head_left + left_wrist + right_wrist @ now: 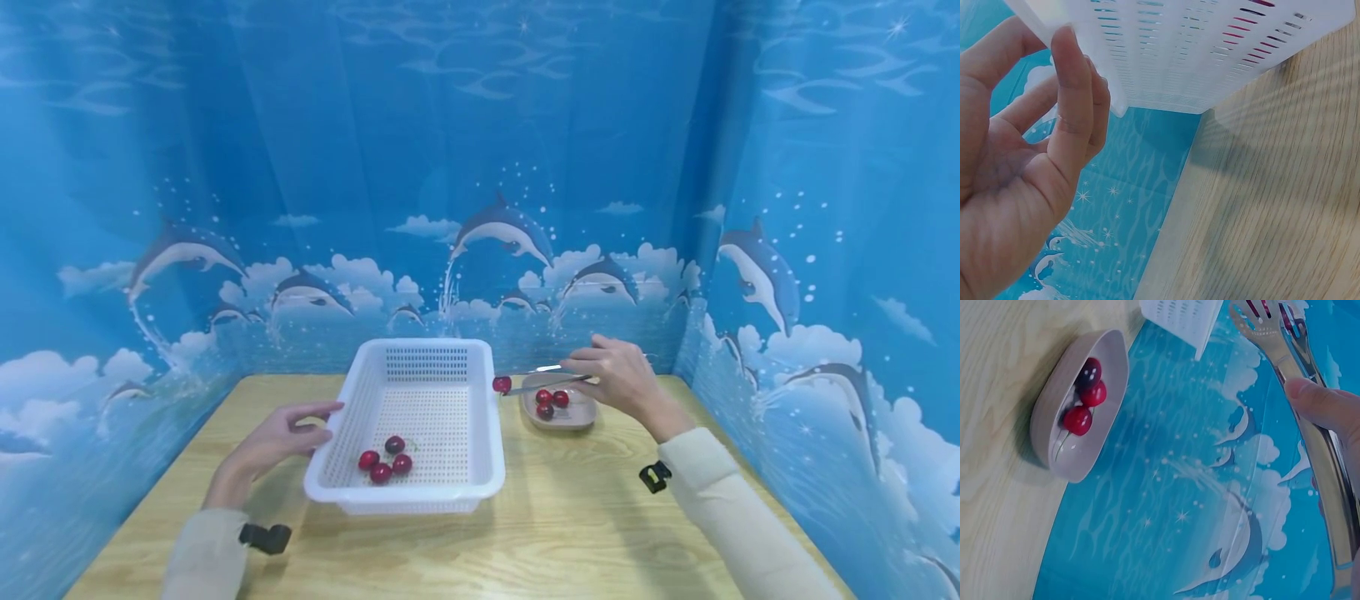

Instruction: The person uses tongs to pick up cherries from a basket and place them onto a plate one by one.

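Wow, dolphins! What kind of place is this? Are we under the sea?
Not the real sea. It's probably a little indoor booth: the dolphins are pictures on a blue curtain around a wooden table, where a white basket holds cherries.

Cherry (502,384) in metal tongs (1319,456), four cherries (402,463) in white basket (405,493)

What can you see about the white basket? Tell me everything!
The white basket looks like plastic: a rectangle with a wide rim and many small holes in its walls and bottom. It stands upright on the wooden table, with four cherries in its near end. The left hand holds its left rim. I can't tell whether the cherry in the tongs touches it.
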`<state>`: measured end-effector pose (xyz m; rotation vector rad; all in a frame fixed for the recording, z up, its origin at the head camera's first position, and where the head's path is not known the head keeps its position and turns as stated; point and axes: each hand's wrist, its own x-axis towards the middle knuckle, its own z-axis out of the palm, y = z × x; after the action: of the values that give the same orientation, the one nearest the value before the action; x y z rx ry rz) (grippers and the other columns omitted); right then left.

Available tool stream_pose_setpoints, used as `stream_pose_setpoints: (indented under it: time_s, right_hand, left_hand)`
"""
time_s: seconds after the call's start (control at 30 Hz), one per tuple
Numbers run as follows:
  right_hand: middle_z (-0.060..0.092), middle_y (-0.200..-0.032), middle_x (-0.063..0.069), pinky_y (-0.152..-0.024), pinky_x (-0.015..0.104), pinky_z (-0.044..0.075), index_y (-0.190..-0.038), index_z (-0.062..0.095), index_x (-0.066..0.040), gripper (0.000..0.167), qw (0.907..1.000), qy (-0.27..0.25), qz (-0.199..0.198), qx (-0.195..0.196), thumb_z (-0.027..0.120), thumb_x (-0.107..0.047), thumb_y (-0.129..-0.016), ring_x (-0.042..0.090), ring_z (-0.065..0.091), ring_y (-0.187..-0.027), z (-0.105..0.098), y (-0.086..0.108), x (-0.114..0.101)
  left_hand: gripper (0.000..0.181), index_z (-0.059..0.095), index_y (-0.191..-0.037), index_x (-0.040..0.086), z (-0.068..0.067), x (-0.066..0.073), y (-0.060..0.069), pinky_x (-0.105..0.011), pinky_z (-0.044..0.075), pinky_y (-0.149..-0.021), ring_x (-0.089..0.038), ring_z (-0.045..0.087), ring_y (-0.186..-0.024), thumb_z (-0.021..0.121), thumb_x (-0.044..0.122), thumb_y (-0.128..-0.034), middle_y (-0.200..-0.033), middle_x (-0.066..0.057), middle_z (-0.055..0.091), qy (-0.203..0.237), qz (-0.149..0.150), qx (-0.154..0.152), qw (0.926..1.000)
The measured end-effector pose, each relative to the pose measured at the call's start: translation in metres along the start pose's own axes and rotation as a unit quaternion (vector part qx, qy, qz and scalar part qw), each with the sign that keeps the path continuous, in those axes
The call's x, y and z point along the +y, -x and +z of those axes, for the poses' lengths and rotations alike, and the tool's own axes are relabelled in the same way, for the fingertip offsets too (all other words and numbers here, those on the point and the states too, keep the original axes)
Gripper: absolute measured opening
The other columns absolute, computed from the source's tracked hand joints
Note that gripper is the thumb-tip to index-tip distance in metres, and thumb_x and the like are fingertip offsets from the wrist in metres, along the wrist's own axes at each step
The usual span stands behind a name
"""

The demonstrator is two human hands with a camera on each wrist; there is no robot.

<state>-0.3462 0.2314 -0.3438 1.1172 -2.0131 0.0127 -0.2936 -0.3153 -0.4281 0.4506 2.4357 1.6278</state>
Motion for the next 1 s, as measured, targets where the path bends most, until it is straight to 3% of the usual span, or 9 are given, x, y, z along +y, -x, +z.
stream_pose_setpoints:
  time_s: [0.1, 0.23, 0.6, 1.0]
  right_hand:
    - [0.082, -0.092, 0.0, -0.05, 0.023, 0.044, -0.099, 0.084, -0.019, 0.036, 1.0, 0.004, 0.005, -0.007, 0.097, -0.025, -0.066, 0.014, 0.053, -0.066, -0.002, 0.006, 0.004]
    - [0.082, -0.092, 0.0, -0.048, 0.019, 0.033, -0.1, 0.084, -0.019, 0.036, 0.9997, 0.01, 0.011, -0.018, 0.096, -0.026, -0.067, 0.013, 0.051, -0.066, -0.004, 0.013, 0.008]
    - [0.081, -0.091, 0.001, -0.048, 0.022, 0.036, -0.099, 0.084, -0.019, 0.035, 0.9982, 0.037, 0.022, -0.042, 0.096, -0.026, -0.067, 0.014, 0.05, -0.067, -0.004, 0.031, 0.021]
    - [0.081, -0.092, 0.0, -0.048, 0.026, 0.041, -0.1, 0.084, -0.019, 0.037, 0.9955, 0.048, 0.041, -0.071, 0.097, -0.025, -0.066, 0.015, 0.051, -0.067, 0.002, 0.049, 0.036]
  left_hand:
    - [0.062, 0.045, -0.154, 0.003, 0.0, 0.0, 0.0, -0.037, 0.063, -0.09, -0.017, 0.073, -0.108, 0.068, 0.022, -0.0999, -0.147, -0.033, 0.051, 0.0, -0.001, 0.0, 1.0]
    - [0.062, 0.044, -0.154, 0.004, 0.001, 0.001, 0.0, -0.037, 0.063, -0.091, -0.018, 0.073, -0.109, 0.068, 0.023, -0.0998, -0.147, -0.032, 0.052, -0.001, -0.003, 0.002, 1.0]
    - [0.065, 0.044, -0.155, 0.006, 0.002, 0.004, 0.001, -0.039, 0.063, -0.092, -0.028, 0.071, -0.116, 0.069, 0.026, -0.0992, -0.152, -0.03, 0.049, -0.003, -0.016, 0.007, 0.9998]
    - [0.063, 0.044, -0.155, 0.004, 0.001, 0.003, 0.001, -0.039, 0.063, -0.092, -0.026, 0.072, -0.115, 0.068, 0.024, -0.0999, -0.152, -0.031, 0.049, -0.003, -0.009, 0.003, 1.0]
